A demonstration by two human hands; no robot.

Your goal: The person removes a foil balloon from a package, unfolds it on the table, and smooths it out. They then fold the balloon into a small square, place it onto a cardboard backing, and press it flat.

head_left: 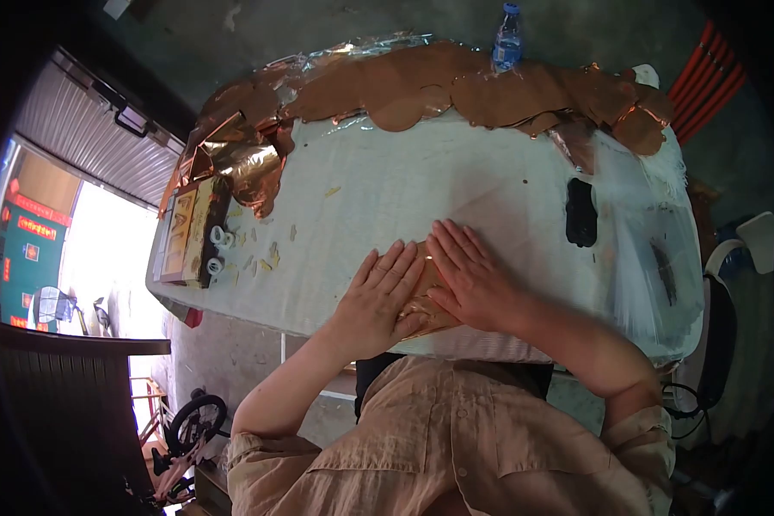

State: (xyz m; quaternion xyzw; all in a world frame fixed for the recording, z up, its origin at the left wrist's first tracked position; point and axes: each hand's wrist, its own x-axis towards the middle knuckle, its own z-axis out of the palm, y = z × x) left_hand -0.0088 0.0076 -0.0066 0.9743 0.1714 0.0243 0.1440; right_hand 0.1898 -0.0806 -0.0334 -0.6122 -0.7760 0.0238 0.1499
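Both my hands lie side by side at the near edge of a table with a pale cloth cover (361, 198). My left hand (377, 297) is flat with its fingers stretched forward. Beside it, my right hand (469, 279) also rests flat, its fingers extended. Between and under them shows a shiny copper-gold sheet (428, 311), partly hidden by the hands. Its full outline cannot be made out.
Brown, copper-edged flat pieces (387, 82) are piled along the far edge, with crumpled gold foil (245, 159) at left. A box (189, 228) and white rings (218, 236) sit nearby. A bottle (507, 39), a black phone-shaped object (581, 212) and clear plastic bags (649, 267) are also there.
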